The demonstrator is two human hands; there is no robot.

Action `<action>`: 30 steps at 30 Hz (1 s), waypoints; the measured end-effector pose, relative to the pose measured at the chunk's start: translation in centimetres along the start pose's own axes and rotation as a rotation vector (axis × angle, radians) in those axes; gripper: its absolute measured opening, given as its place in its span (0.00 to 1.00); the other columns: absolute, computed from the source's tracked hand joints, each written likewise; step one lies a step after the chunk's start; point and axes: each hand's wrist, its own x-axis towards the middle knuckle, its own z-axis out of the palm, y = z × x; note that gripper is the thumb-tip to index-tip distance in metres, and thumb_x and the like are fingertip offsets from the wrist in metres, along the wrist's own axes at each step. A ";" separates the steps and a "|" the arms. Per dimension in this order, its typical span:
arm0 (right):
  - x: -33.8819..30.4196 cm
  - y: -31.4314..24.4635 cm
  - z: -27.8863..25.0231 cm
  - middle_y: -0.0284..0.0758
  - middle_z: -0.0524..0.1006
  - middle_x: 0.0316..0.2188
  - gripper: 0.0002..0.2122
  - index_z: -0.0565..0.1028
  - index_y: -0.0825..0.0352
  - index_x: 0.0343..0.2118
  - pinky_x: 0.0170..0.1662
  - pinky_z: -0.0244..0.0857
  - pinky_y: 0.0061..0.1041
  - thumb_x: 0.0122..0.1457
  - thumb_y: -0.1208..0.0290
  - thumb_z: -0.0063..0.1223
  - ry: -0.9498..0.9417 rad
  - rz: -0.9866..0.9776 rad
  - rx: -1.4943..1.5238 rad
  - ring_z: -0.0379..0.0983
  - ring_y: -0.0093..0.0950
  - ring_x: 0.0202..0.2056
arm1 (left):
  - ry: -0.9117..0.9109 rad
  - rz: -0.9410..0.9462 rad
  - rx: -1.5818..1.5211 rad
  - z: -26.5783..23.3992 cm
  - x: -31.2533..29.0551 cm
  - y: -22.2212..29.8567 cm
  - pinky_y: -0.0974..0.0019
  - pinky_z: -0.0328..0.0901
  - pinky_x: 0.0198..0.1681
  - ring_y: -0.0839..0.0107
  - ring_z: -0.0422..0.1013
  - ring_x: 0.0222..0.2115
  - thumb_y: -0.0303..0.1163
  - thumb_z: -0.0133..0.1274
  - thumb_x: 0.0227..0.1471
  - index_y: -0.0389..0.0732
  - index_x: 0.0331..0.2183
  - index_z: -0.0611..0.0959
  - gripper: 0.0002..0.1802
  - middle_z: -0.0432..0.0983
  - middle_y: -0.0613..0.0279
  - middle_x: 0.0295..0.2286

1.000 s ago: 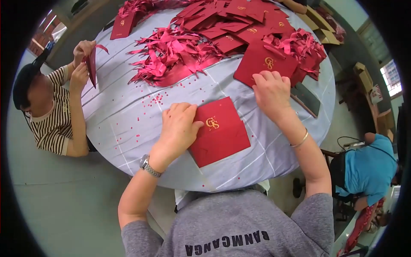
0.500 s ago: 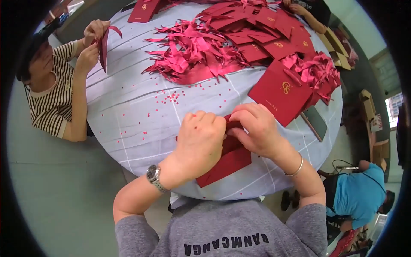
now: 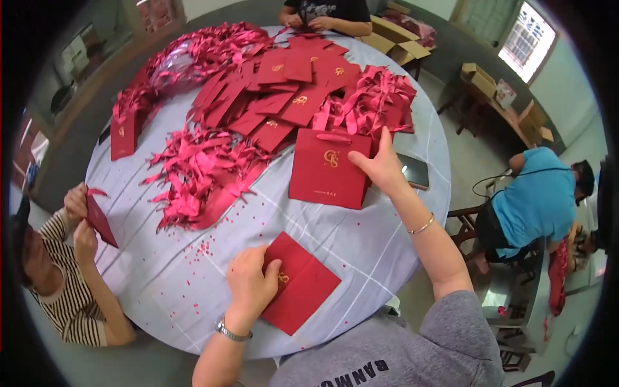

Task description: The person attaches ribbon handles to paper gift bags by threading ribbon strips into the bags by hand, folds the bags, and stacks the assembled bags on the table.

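A flat red paper gift bag (image 3: pixel 308 278) with a gold emblem lies near the table's front edge. At its left side is my left hand (image 3: pixel 251 284), thumb over the bag and the other fingers curled at its edge, partly hidden. Farther off and to the right, a larger red gift bag (image 3: pixel 322 184) with a gold emblem and a ribbon handle lies at a pile. My right hand (image 3: pixel 382 169) reaches to this bag's right edge, thumb on its front and a finger stretched away toward loose pink-red ribbons (image 3: pixel 377 97).
Red bags (image 3: pixel 296 84) and a ribbon heap (image 3: pixel 200 174) cover the far side. A phone (image 3: pixel 412 171) lies right of my right hand. Small red dots (image 3: pixel 205 248) dot the tablecloth. A striped-shirt co-worker (image 3: pixel 68 284) holds a bag at left; another (image 3: pixel 329 16) sits opposite.
My hands have parted: the right reaches far right to the larger bag, while the left stays by the nearer bag, which now lies flat. The view has swung to the right.
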 end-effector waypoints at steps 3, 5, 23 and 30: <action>1.2 -0.6 0.1 0.56 0.59 0.59 0.54 0.44 0.79 0.62 0.61 0.54 0.32 0.41 0.55 0.70 -0.123 0.156 0.092 0.59 0.44 0.60 | -0.043 -0.032 0.010 -0.3 -0.3 -0.1 0.56 0.65 0.37 0.53 0.72 0.33 0.30 0.60 0.42 0.36 0.35 0.79 0.15 0.76 0.53 0.29; 1.0 -1.8 -0.5 0.56 0.60 0.59 0.54 0.45 0.79 0.62 0.61 0.54 0.32 0.40 0.56 0.71 -0.204 0.249 0.145 0.59 0.44 0.60 | -0.034 -0.011 0.013 -0.2 -0.4 -0.3 0.56 0.65 0.37 0.54 0.72 0.33 0.30 0.61 0.41 0.37 0.35 0.79 0.15 0.76 0.53 0.29; 9.6 4.5 4.1 0.54 0.67 0.52 0.41 0.56 0.75 0.59 0.57 0.57 0.39 0.46 0.61 0.66 0.470 -0.037 0.030 0.64 0.48 0.54 | -0.060 -0.042 0.013 -0.1 0.1 -0.2 0.57 0.65 0.36 0.54 0.72 0.31 0.30 0.61 0.42 0.37 0.35 0.80 0.16 0.75 0.52 0.28; 5.3 2.7 3.2 0.59 0.55 0.60 0.46 0.47 0.78 0.62 0.64 0.45 0.43 0.51 0.51 0.60 0.396 -0.034 -0.085 0.49 0.51 0.63 | -0.030 -0.007 -0.002 -0.3 -0.1 -0.1 0.56 0.65 0.36 0.53 0.72 0.32 0.31 0.61 0.42 0.36 0.36 0.80 0.16 0.75 0.53 0.28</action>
